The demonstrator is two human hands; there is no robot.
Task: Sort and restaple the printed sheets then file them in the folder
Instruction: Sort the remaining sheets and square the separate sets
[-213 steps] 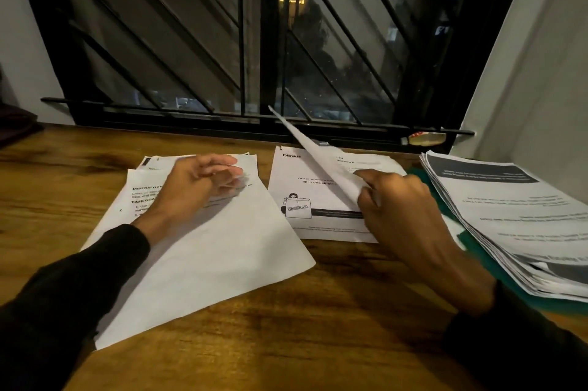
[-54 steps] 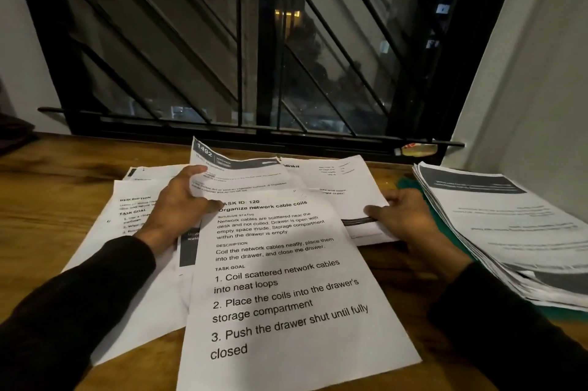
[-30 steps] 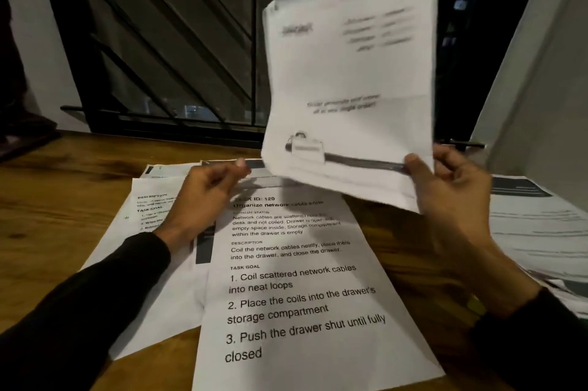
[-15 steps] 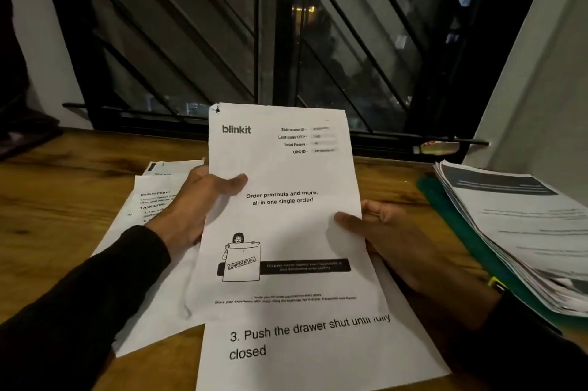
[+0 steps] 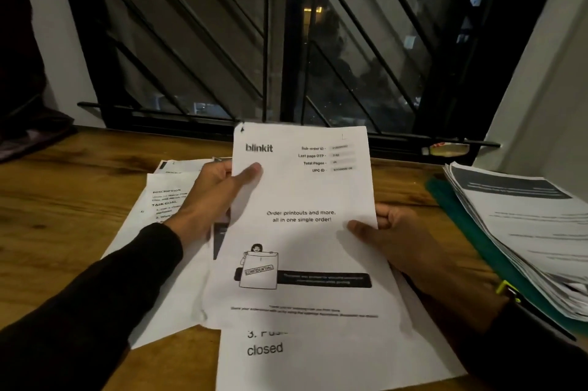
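White cover sheet (image 5: 302, 231) held by two hands.

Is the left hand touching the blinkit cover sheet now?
Touching. The head view shows the left hand gripping the blinkit cover sheet at its left edge, thumb lying on the printed face.

A single head-worn camera looks forward and down over the wooden desk (image 5: 57, 199), close above it, facing the barred window (image 5: 286, 40) behind the desk's far edge. The wide-angle lens bends the frame's edges; both forearms enter from the near edge.
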